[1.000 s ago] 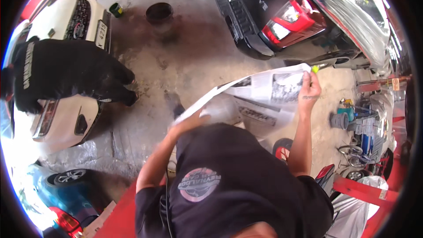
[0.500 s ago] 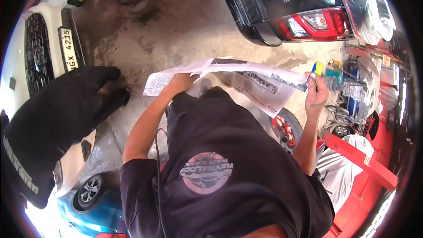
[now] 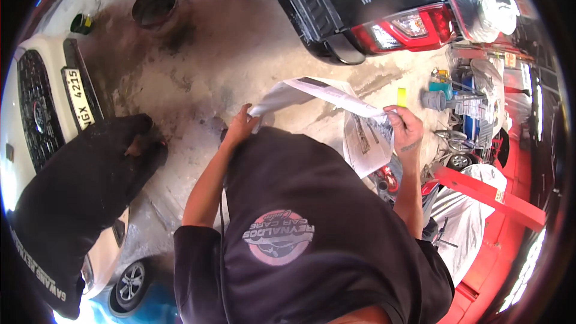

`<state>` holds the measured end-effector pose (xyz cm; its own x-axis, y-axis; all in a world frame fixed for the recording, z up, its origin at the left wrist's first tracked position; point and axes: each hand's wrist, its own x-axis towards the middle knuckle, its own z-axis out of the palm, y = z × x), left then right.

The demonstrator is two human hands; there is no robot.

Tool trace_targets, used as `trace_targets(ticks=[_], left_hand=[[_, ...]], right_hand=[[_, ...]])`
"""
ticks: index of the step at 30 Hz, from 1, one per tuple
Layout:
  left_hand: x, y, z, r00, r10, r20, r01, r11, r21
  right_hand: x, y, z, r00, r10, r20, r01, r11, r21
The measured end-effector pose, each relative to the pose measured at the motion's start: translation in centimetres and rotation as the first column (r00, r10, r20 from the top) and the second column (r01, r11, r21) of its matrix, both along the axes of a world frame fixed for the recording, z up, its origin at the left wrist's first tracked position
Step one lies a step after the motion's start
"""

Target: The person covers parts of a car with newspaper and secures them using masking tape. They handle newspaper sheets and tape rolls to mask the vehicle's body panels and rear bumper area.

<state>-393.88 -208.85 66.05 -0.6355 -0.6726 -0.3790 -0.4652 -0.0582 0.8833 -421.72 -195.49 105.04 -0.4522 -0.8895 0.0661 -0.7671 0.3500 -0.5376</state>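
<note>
I hold a sheet of newspaper [image 3: 336,97] up in front of my body, bowed between my two hands. My left hand [image 3: 241,125] is closed on its left end. At the other end, the thumb and fingers of my right hand [image 3: 405,125] pinch the edge, and a printed flap of the paper hangs down beside that hand. Just above the right fingertips shows a bright yellow roll of tape [image 3: 401,96]; whether the fingers grip it too I cannot make out.
Another person in black [image 3: 84,174] bends at left beside a white car [image 3: 36,102]. A black pickup [image 3: 336,12] stands at far right. A dark round tub [image 3: 155,7] and a green can [image 3: 81,23] are on the floor. A grey bucket [image 3: 433,100] and red beam [image 3: 489,198] are at right.
My hands have come closer together, and the newspaper, stretched wide before, now bows and folds between them. The tape has shifted left with my right hand. The whole view has swung slightly.
</note>
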Motion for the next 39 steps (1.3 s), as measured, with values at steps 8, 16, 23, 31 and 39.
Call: trace_targets(ticks=[8,16,23,31,39], left_hand=[[-1.5,-2.0,2.9,0.989,0.064,-0.133,-0.047,0.991,0.126],[-3.7,-5.5,6.8,0.944,-0.026,-0.329,0.121,0.955,0.272],[-2.6,-5.9,11.7,0.8,-0.259,-0.541,0.492,0.799,0.346],[-6.4,-7.2,12.1,0.898,-0.271,-0.346,0.311,0.948,0.065],[-12.2,-15.3,8.2,0.941,0.097,-0.325,0.08,0.867,0.491]], right_hand=[[2.2,-2.0,0.0,0.993,0.094,-0.069,-0.097,0.995,-0.036],[3.8,-4.3,1.0,0.988,0.1,-0.119,-0.108,0.992,-0.065],[4.4,-6.5,0.6,0.979,-0.002,-0.206,-0.013,0.997,-0.071],[4.0,-13.2,0.9,0.964,-0.086,-0.251,0.056,0.991,-0.125],[-3.0,-19.6,1.7,0.945,-0.142,-0.293,0.036,0.94,-0.339]])
